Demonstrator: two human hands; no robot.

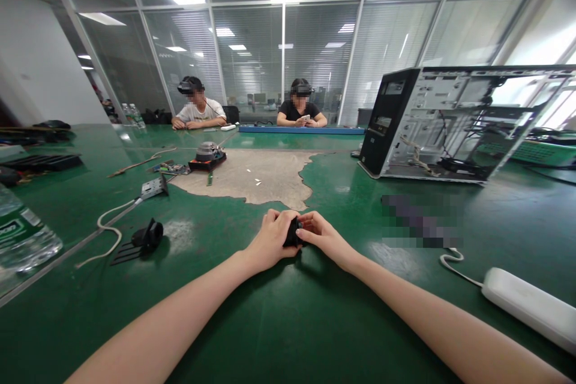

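Observation:
Between my two hands, just above the green table, is a small black part, mostly covered by fingers, so its kind does not show. My left hand is wrapped round its left side. From the other side, the thumb and fingers of my right hand close on its right edge. Off to the left lies a black fan-like piece with slats, beside a metal bracket and a white cord.
An opened computer case stands at right, with a white power bank nearer me. A water bottle is at left. Beyond the bare tan patch and a heatsink, two people sit behind the table.

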